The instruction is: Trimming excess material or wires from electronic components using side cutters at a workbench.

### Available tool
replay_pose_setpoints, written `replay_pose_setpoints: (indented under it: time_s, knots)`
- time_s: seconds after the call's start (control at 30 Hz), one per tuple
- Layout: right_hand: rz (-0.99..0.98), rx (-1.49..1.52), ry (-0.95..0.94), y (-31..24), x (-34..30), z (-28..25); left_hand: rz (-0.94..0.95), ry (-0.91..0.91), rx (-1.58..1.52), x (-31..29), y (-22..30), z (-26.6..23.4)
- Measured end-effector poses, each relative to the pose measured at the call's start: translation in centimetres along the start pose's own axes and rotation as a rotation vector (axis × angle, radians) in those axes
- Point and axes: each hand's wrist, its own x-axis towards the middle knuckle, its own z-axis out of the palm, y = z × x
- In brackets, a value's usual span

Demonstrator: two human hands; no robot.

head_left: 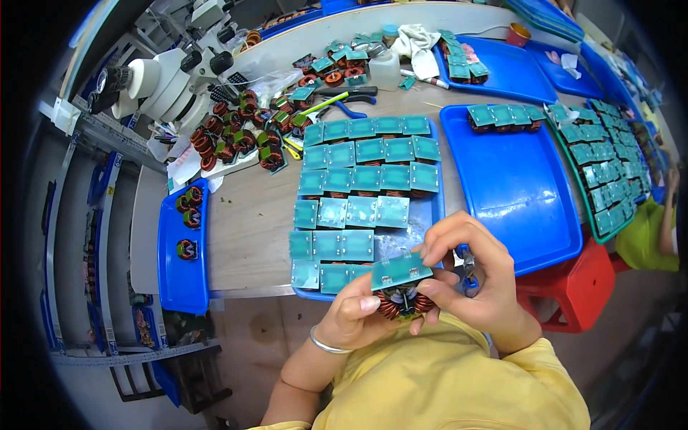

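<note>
Close to my body I hold a copper-wound coil with a green circuit board on its top, tilted toward me. My left hand grips it from the left, thumb at the board's lower edge. My right hand has its fingers at the board's upper right corner and its thumb by the coil. A blue-and-dark hand tool, perhaps cutters, is tucked in my right palm, mostly hidden. Just beyond my hands, a blue tray carries rows of similar board-topped coils.
Right of it lies a blue tray with several coils at its far end; beyond is a green tray of boards. A narrow blue tray and loose coils are leftward, near a microscope. Pliers lie behind. A red stool stands right.
</note>
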Motion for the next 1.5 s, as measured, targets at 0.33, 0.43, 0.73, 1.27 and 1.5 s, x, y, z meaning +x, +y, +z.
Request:
replay_pose_setpoints:
  time_s: [0.33,0.43,0.73,1.27,1.5]
  knots:
    - [0.029,0.031,-0.029,-0.4,0.6,1.1,0.048,-0.003,0.021,-1.0,0.7,-0.4]
    - [0.063,0.020,-0.006,-0.3,0.6,0.8,0.046,0.225,0.018,-1.2,1.4,0.4]
    - [0.267,0.067,0.136,1.4,-2.4,-1.8,0.607,0.857,1.252,-1.7,10.2,-9.7]
    - [0.194,-0.519,0.041,6.9,0.2,1.7,0.568,1.208,2.351,1.2,12.3,-16.6]
    - [0.130,-0.711,0.016,10.0,0.3,2.7,0.549,0.687,1.884,1.3,5.7,-7.7]
